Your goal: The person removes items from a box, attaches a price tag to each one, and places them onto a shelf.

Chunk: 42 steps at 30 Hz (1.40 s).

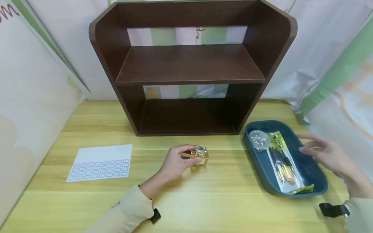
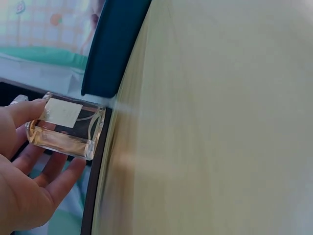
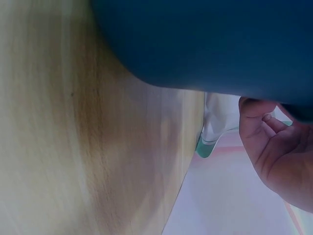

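A square glass bottle (image 1: pixel 203 159) with amber liquid and a clear cap is in front of the shelf unit, pinched between thumb and fingers of my left hand (image 1: pixel 178 161). The left wrist view shows the bottle (image 2: pixel 66 126) with a pale label, my left hand (image 2: pixel 29 166) around its cap end. My right hand (image 1: pixel 329 153) is at the right rim of the blue tray (image 1: pixel 309 168), fingers loosely bent. In the right wrist view my right hand (image 3: pixel 279 147) is beside the tray wall (image 3: pixel 210 44), its fingertips partly hidden.
A dark brown two-tier shelf (image 1: pixel 189 64) stands at the back. On the left of the table (image 1: pixel 204 207) lies a white label sheet (image 1: pixel 100 163). Inside the tray are a packet of brushes (image 1: pixel 284 165) and a round clear container (image 1: pixel 259 140). Curtains hang around the table.
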Each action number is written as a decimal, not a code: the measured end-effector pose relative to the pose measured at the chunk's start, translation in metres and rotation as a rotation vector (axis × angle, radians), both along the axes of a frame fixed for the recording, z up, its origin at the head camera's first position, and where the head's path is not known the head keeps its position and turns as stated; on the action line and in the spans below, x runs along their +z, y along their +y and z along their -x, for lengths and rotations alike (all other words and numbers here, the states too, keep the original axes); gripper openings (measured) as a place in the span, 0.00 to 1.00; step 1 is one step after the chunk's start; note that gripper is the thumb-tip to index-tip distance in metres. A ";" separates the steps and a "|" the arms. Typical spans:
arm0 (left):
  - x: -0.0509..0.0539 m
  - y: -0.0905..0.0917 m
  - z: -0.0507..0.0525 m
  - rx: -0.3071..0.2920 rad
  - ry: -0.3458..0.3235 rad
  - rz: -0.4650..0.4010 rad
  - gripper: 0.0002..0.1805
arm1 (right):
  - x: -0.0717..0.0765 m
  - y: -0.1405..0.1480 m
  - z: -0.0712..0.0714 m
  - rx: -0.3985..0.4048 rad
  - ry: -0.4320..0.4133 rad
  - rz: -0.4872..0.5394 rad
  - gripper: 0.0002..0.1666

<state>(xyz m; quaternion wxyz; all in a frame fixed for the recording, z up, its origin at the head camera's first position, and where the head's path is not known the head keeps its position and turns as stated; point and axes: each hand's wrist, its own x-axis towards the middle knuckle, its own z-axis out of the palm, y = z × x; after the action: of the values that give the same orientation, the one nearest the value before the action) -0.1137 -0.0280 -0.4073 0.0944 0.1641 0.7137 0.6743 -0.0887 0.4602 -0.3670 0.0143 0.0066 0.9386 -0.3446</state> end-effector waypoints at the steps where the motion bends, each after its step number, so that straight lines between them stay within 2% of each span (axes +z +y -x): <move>1: 0.000 -0.003 0.000 0.000 -0.008 0.000 0.19 | 0.000 0.000 0.000 0.001 0.000 0.002 0.29; 12: 0.000 -0.024 0.001 0.027 -0.047 0.045 0.19 | -0.001 0.000 -0.001 -0.010 -0.004 -0.005 0.29; 22: 0.000 -0.037 0.007 0.051 -0.090 0.070 0.20 | -0.003 -0.005 0.004 -0.020 0.010 0.018 0.26; 25: 0.001 -0.038 0.008 0.051 -0.085 0.084 0.20 | -0.004 -0.003 0.004 -0.027 0.024 0.024 0.24; 38: 0.001 -0.042 0.012 0.034 -0.030 0.126 0.19 | -0.002 0.001 0.000 -0.012 0.014 0.043 0.30; 42: 0.002 -0.043 0.012 0.010 -0.009 0.166 0.20 | -0.003 0.000 -0.001 -0.039 0.053 0.021 0.32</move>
<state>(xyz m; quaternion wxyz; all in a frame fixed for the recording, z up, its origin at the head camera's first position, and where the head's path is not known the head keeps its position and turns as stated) -0.1262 -0.0706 -0.4057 0.1078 0.1491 0.7677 0.6139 -0.0879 0.4603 -0.3696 -0.0174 0.0155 0.9347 -0.3548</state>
